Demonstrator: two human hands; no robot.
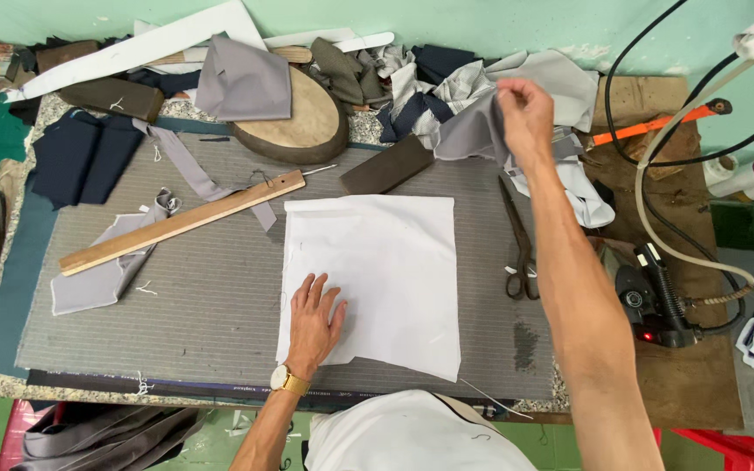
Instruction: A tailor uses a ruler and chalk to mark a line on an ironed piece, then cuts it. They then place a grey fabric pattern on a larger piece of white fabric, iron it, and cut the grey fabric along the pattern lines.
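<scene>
A white fabric piece [377, 270] lies flat on the grey striped work surface [202, 288]. My left hand [314, 318], with a gold watch on the wrist, rests palm down on the fabric's lower left part, fingers spread. My right hand [524, 109] is stretched to the far right and pinches a grey fabric piece [469, 131] lifted from a heap of cloth scraps [447, 78].
Dark scissors [518, 244] lie right of the white fabric. A wooden ruler [181, 222], a grey strip [106, 275], a round wooden block [303, 118] and a dark block [386, 166] sit on the table. An iron [652, 301] with hoses stands at right. Thread spools [748, 174] lie far right.
</scene>
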